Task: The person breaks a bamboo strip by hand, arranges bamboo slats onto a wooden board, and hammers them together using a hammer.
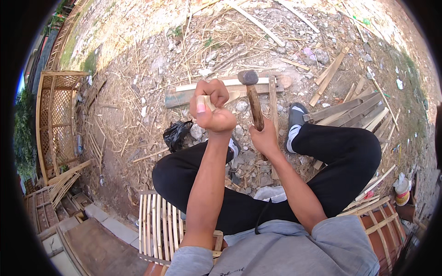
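Note:
My right hand [267, 141] is wrapped round the wooden handle of a hammer [255, 106], held upright with its dark metal head at the top. Raised a little to the left of it, my left hand [215, 109] is closed on a pale wooden stick [205, 102], whose cut end shows by the thumb. Most of that stick is hidden by the fingers. Beyond both hands, a weathered board [179, 97] lies on the ground with a lighter strip along it. The hammer head is apart from the stick.
Scrap planks [352, 110] lie piled at the right. A black plastic bag [177, 135] rests by my left knee. Slatted wooden frames [154, 221] flank my seat, and a lattice panel [60, 122] stands at the far left. Stones and wood splinters litter the ground.

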`<action>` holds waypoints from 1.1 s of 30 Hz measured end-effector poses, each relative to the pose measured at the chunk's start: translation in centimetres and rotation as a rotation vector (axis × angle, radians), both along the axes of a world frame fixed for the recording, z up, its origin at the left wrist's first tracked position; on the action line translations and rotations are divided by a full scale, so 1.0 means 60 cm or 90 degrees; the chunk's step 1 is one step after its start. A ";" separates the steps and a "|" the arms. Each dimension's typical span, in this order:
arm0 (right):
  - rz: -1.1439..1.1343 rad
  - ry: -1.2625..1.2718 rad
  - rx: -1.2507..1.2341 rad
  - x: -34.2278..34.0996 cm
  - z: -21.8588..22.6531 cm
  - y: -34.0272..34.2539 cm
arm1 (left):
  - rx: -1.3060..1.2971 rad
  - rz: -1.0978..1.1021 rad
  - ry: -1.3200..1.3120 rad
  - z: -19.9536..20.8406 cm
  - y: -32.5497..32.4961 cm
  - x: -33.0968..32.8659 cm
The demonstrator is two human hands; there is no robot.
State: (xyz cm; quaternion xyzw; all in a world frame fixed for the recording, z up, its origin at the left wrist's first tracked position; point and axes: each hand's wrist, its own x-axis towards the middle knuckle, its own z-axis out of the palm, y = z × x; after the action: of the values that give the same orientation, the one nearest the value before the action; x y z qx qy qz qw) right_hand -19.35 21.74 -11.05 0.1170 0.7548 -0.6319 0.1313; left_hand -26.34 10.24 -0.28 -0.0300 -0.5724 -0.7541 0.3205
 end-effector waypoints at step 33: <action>0.003 0.038 -0.152 0.009 0.024 -0.030 | 0.021 0.011 -0.019 -0.007 -0.026 0.004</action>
State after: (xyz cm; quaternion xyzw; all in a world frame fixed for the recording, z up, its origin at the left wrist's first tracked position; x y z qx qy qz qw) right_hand -18.79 19.96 -9.59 0.0802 0.6778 -0.7204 0.1234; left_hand -26.12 8.66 -0.71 -0.0084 -0.5646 -0.7611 0.3191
